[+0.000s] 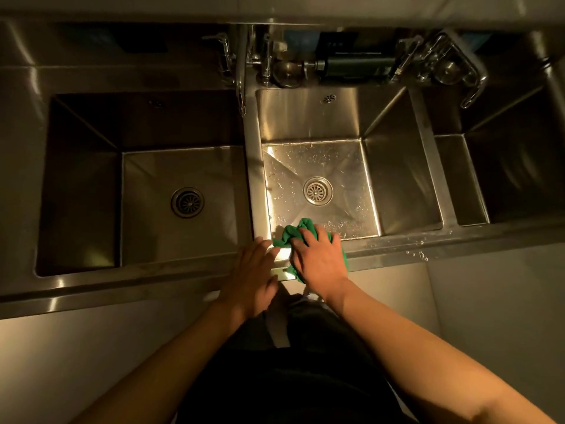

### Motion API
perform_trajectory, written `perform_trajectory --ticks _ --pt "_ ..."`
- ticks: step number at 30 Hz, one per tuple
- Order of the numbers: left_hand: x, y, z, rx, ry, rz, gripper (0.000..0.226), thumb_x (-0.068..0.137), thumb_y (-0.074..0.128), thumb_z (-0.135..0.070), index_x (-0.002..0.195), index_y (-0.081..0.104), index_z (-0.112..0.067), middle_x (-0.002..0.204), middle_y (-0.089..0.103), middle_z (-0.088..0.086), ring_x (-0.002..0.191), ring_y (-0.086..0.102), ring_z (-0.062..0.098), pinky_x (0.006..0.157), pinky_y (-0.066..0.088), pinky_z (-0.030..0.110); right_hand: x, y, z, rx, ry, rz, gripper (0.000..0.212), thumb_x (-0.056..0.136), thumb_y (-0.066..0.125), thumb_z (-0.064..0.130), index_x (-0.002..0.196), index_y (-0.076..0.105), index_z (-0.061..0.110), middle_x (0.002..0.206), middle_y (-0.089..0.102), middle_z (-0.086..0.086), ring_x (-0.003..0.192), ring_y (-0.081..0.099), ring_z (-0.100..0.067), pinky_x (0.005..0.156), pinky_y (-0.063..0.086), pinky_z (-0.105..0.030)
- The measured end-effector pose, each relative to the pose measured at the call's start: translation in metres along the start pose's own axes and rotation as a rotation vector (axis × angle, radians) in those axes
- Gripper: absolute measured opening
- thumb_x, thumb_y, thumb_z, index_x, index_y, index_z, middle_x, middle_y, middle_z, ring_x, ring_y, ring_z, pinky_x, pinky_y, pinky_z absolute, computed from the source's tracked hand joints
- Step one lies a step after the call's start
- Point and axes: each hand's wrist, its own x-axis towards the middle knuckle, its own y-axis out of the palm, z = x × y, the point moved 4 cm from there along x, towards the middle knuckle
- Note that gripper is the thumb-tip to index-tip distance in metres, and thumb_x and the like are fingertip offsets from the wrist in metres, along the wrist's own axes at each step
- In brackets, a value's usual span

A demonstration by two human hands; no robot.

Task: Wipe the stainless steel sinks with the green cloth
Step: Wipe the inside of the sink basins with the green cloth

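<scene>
Beyond the fingertips of the right hand [318, 258] lies the wet floor of the middle stainless steel sink [397, 179], with its round drain strainer [318, 190] straight ahead. A darker steel basin [91, 179] sits to the left of the left hand [253, 270], and chrome taps [263, 62] stand far beyond both. The crumpled green cloth [290, 232] lies under the right fingers, which spread wide and press it onto the sink's front rim. Its bunched length runs along those fingers, with one end poking over the basin. The left fingers lie straight on the rim, just beside the cloth.
</scene>
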Motion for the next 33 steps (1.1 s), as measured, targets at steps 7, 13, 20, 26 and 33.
perform_trajectory --ticks 7,13,20,26,33 --pt "0.023 0.022 -0.025 0.167 -0.069 0.082 0.074 0.100 0.047 -0.056 0.161 0.028 -0.020 0.170 0.022 0.008 0.158 0.009 0.035 0.126 0.011 0.062 -0.004 0.013 -0.038 0.069 -0.104 0.003 0.041 0.093 0.048 0.045 0.133 0.054 0.037 0.145 0.052 0.005 0.136 0.043 -0.031 0.097 0.036 -0.047" --pt "0.058 0.054 -0.077 0.094 -0.197 0.063 0.087 0.096 0.053 -0.063 0.163 0.025 -0.014 0.170 0.022 0.012 0.160 0.009 0.031 0.123 0.008 0.061 -0.030 0.010 -0.128 0.133 -0.082 -0.105 0.031 0.085 0.072 0.031 0.116 0.072 0.029 0.141 0.060 0.000 0.136 0.051 -0.034 0.104 0.040 -0.055" --pt "0.115 0.101 -0.166 0.139 -0.219 0.044 0.093 0.090 0.042 -0.076 0.161 0.028 -0.018 0.166 0.032 0.010 0.156 0.022 0.034 0.121 0.006 0.068 -0.049 0.022 -0.256 0.459 -0.150 -0.123 0.065 0.080 0.076 0.049 0.137 0.054 0.024 0.143 0.058 -0.007 0.120 0.060 -0.029 0.092 0.044 -0.041" --pt "0.151 0.126 -0.219 0.178 -0.231 0.024 0.093 0.087 0.036 -0.080 0.160 0.030 -0.022 0.163 0.036 0.007 0.154 0.025 0.034 0.120 0.006 0.069 -0.065 0.035 -0.347 0.046 -0.342 -0.074 0.049 0.098 0.046 0.038 0.146 0.054 0.029 0.154 0.048 -0.003 0.135 0.048 -0.037 0.101 0.038 -0.049" --pt "0.160 0.129 -0.236 0.200 -0.272 -0.017 0.091 0.080 0.047 -0.080 0.150 0.048 -0.023 0.151 0.052 0.006 0.143 0.043 0.036 0.116 0.019 0.071 -0.074 0.048 -0.397 0.040 -0.302 -0.045 0.052 0.097 0.044 0.039 0.146 0.054 0.025 0.157 0.043 -0.007 0.140 0.041 -0.042 0.102 0.041 -0.054"
